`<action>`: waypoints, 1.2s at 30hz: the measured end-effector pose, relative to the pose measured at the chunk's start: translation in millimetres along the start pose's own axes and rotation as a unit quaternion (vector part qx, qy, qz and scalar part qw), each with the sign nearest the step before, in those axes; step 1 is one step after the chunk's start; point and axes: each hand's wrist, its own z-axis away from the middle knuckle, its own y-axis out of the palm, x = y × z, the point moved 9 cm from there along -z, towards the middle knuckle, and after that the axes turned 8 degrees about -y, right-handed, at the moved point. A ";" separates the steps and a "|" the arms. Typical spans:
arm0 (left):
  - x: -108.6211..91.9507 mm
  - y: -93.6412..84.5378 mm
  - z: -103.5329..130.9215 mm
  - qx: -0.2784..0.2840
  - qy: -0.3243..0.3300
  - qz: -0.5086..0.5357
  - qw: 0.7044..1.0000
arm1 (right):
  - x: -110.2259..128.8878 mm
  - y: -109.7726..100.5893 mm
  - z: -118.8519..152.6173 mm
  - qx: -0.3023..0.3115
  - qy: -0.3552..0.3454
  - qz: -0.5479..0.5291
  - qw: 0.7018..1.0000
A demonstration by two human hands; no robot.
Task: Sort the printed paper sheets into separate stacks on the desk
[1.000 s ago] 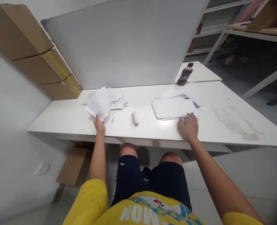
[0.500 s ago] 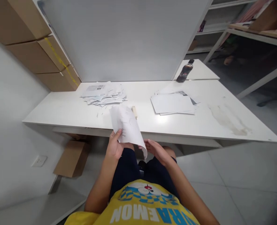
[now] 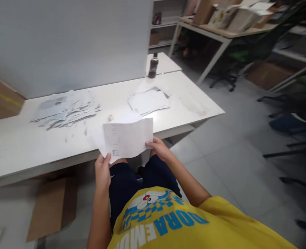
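Observation:
Over the table's front edge, my left hand [image 3: 103, 171] grips the lower left corner of a printed sheet of paper [image 3: 128, 138]. The right edge of that sheet is pinched between the thumb and fingers of my right hand [image 3: 159, 148]. Faint print and a small dark block of text show on its face. More white paper juts out behind it; how many sheets are there I cannot tell. Just beyond the paper lies a small beige block-like object [image 3: 111, 118], partly covered.
A messy heap of cut papers [image 3: 72, 107] lies at left on the white table [image 3: 111, 91], with scraps before it. Farther right are a neater paper stack [image 3: 149, 102] and a dark drink bottle [image 3: 153, 65]. Cardboard boxes stand at left and below [image 3: 48, 207].
My right hand has taken hold of the paper's right edge. The sheet, curled before, is now spread between both hands. The view has swung to the right.

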 end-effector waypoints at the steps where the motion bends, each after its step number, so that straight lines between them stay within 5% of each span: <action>1: 3.0 -0.1 -1.4 0.000 0.010 -0.010 1.000 | 2.5 -3.4 -0.5 -0.003 -0.003 0.025 1.000; 6: 11.9 10.6 12.6 0.015 0.038 -0.064 0.997 | 12.3 -26.3 9.9 -0.068 -0.021 0.071 0.995; 10: -8.0 12.1 10.1 0.004 0.123 -0.140 0.983 | 25.5 -15.5 -4.4 -0.019 -0.076 0.101 0.992; 18: -31.5 22.1 -81.1 -0.033 0.287 -0.389 0.875 | 51.8 4.8 -74.2 0.002 -0.263 0.274 0.925; 24: -12.5 26.7 -93.0 -0.078 0.318 -0.472 0.819 | 8.7 -3.7 -108.2 0.074 -0.141 0.305 0.939; 28: -4.2 22.8 -92.9 -0.118 0.311 -0.524 0.784 | 10.5 -4.3 -115.6 0.107 -0.146 0.214 0.960; 33: -2.8 27.4 -95.7 -0.089 0.318 -0.531 0.780 | 15.5 -1.1 -114.7 0.116 -0.169 0.183 0.961; 36: -3.4 22.6 -103.6 -0.057 0.266 -0.502 0.821 | 15.9 4.0 -113.9 0.110 -0.174 0.201 0.958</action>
